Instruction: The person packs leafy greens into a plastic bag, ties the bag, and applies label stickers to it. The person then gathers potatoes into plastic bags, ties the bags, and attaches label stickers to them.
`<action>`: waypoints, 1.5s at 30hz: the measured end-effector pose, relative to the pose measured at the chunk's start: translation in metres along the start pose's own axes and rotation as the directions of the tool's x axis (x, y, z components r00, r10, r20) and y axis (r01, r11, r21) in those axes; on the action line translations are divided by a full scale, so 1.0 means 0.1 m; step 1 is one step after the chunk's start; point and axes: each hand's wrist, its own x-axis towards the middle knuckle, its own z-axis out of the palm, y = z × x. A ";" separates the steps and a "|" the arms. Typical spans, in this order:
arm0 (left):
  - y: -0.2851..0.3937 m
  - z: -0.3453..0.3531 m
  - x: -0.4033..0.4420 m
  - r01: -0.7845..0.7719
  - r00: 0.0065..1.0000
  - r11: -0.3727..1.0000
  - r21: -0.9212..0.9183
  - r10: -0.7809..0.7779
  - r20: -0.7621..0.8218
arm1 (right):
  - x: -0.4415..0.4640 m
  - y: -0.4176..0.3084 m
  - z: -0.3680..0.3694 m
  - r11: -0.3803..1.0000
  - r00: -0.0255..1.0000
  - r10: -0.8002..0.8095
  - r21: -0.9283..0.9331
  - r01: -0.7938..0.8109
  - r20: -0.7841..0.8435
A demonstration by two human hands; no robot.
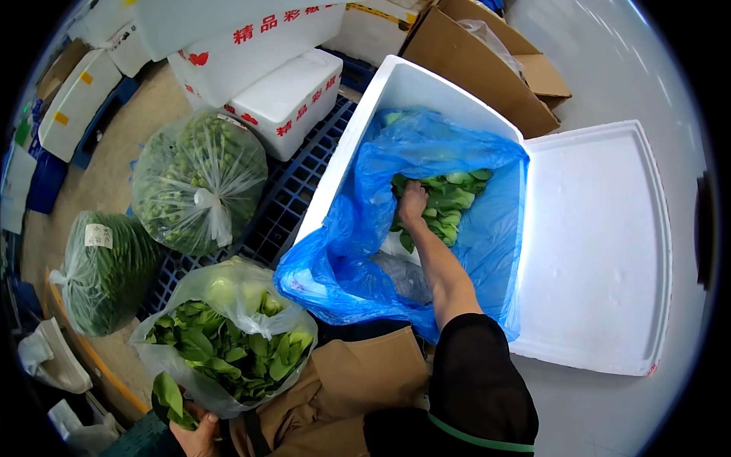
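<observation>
My right hand reaches into a white foam box lined with a blue plastic bag. Its fingers are curled among green bok choy inside, and leaves partly cover the fingertips. Low on the left, my left hand is closed around a few bok choy leaves. Those leaves are beside an open clear plastic bag, which is filled with more bok choy and rests against my brown apron.
A foam lid lies right of the box. Tied bags of green vegetables and long green produce stand left, by a blue plastic pallet. Stacked foam boxes and a cardboard box are behind.
</observation>
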 end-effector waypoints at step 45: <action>-0.51 -0.62 -0.30 0.273 0.948 0.535 -0.799 -0.008 0.319 | -1.74 -2.93 -2.62 0.044 -0.209 -0.924 0.632 0.774 0.320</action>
